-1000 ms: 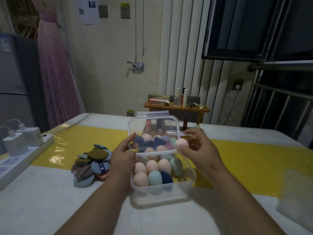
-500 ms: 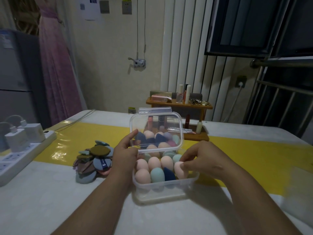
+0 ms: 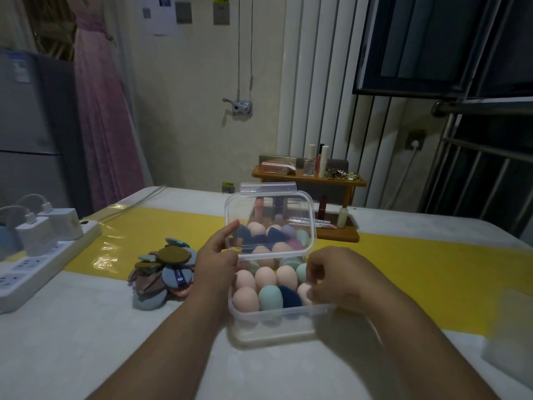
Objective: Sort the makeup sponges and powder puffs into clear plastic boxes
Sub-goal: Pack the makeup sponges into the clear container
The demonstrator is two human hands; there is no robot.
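While the left hand point(image 3: 217, 262) grips the lid point(image 3: 269, 209) by its left edge, thumb pointing up along the clear plastic, the lid stands nearly upright at the back of the box point(image 3: 274, 327). The box is clear too and rests on the table point(image 3: 86, 342), in the middle of the view, at the near edge of a yellow mat point(image 3: 418, 278).

Sponges point(image 3: 265, 278) fill the box in close rows, standing on end: mostly pale pink, some teal, one dark blue in the front row. More of them show through the lid, in the back rows.

The right hand point(image 3: 334, 280) is at the right front corner of the box. Its fingers are curled, and the fingertips hold a pink sponge point(image 3: 303, 292) that sits low in this corner, just beside the dark blue one (how firm the hold is, I cannot tell).

Puffs point(image 3: 161, 274) lie in a loose heap on the table to the left of the box, near the left wrist but apart from the box. They are flat and round, in brown, blue, grey and pink.

At the far left a white power strip point(image 3: 34, 269) lies on the table, with two white chargers point(image 3: 43, 235) plugged in it. Behind the box, at the far side of the table, a small wooden shelf point(image 3: 308, 180) carries bottles and other small cosmetic things.
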